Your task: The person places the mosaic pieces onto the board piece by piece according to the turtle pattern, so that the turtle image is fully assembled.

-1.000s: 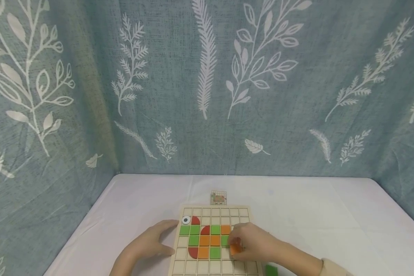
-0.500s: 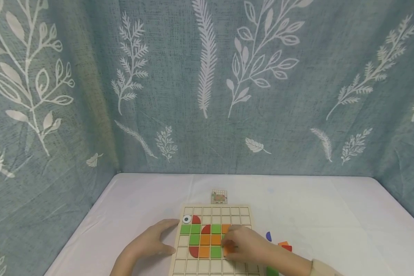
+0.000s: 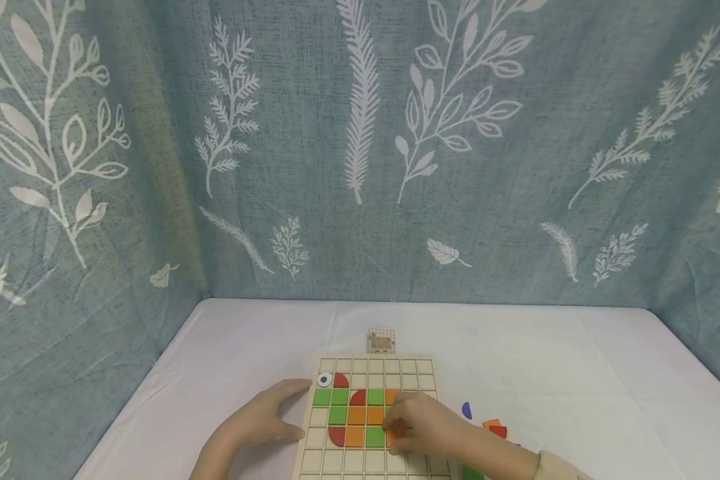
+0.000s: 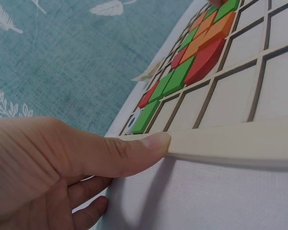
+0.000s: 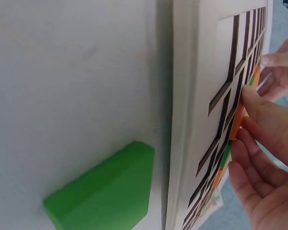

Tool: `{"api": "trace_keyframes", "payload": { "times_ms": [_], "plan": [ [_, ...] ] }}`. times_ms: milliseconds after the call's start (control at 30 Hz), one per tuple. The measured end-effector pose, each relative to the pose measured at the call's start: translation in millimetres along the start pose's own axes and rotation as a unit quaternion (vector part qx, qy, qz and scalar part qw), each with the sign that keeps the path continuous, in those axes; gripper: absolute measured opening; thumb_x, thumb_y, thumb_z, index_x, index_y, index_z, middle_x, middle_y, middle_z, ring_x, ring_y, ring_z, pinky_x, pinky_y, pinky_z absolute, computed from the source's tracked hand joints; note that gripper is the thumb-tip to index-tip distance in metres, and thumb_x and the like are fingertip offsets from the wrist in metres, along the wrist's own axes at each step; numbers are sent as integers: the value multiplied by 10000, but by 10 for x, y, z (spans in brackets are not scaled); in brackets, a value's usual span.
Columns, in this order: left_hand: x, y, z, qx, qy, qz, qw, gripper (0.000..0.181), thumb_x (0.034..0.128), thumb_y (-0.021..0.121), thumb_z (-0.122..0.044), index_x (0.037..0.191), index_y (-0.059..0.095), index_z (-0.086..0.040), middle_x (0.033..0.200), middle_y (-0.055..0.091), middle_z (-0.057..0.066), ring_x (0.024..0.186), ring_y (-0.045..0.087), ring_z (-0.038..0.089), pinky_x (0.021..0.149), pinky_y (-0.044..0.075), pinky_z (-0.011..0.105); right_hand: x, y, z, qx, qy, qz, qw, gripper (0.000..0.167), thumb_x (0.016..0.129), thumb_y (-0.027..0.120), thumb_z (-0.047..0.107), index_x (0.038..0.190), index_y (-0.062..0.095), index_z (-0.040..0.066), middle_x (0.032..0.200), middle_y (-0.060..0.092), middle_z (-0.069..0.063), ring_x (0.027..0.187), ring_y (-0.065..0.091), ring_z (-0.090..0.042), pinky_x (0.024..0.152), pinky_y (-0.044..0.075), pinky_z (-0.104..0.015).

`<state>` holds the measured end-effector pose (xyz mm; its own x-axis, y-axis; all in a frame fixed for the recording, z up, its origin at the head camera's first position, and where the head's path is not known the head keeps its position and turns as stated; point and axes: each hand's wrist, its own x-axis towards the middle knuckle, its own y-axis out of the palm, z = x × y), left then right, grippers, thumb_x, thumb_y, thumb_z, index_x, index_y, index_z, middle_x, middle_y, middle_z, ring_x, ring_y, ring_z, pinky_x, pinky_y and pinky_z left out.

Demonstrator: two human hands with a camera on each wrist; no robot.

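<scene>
A wooden grid board [image 3: 330, 462] lies on the table, with green, orange and red tiles and a white eye tile [image 3: 324, 379] in its cells. My left hand [image 3: 261, 417] is at the board's left edge, thumb and fingers spread apart. In the left wrist view its thumb [image 4: 156, 143] touches the frame. My right hand [image 3: 429, 423] pinches an orange square tile [image 5: 237, 120] between thumb and fingers, at a cell right of a green tile [image 3: 375, 437]. That hand partly covers the orange tile and the cells around it.
Right of the board lie a blue half-round piece [image 3: 467, 410], an orange piece [image 3: 491, 423] and a red piece [image 3: 498, 432]. A green block [image 5: 105, 187] is close to the board's right edge. Behind the board lies a small picture card [image 3: 381, 341].
My right hand has moved left and brought the orange tile to the cell beside the green one. Loose pieces at the right have come into sight. My left hand has stayed put.
</scene>
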<state>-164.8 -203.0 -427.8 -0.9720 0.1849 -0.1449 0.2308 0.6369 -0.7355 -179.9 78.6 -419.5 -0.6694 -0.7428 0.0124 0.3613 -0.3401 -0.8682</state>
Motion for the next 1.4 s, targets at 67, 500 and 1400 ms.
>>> {"api": "trace_keyframes", "payload": {
  "times_ms": [67,500,1400],
  "plan": [
    [-1,-1,-2,13,7,-3,10000,757,557,816,-123,1263,546,-73,1336,491,173,1280,370,406,1047,294,589,-5,5,4,-27,-3,-3,10000,200,734,766,191,902,733,87,830,628,95,710,471,44,622,468,-98],
    [-11,-9,-25,-145,-120,52,9998,750,563,813,-105,1266,549,-83,1347,486,160,1292,359,397,1058,285,582,-33,-19,23,-152,-215,-37,9996,203,759,748,170,951,720,111,884,674,87,749,527,37,672,487,-100],
    [14,3,1,-107,-13,59,9999,765,556,816,-110,1269,542,-79,1345,484,166,1287,358,410,1052,284,590,-631,-430,-698,-240,669,-367,9968,239,716,658,-7,922,701,108,923,636,79,902,615,-154,791,545,-327]
  ]
}}
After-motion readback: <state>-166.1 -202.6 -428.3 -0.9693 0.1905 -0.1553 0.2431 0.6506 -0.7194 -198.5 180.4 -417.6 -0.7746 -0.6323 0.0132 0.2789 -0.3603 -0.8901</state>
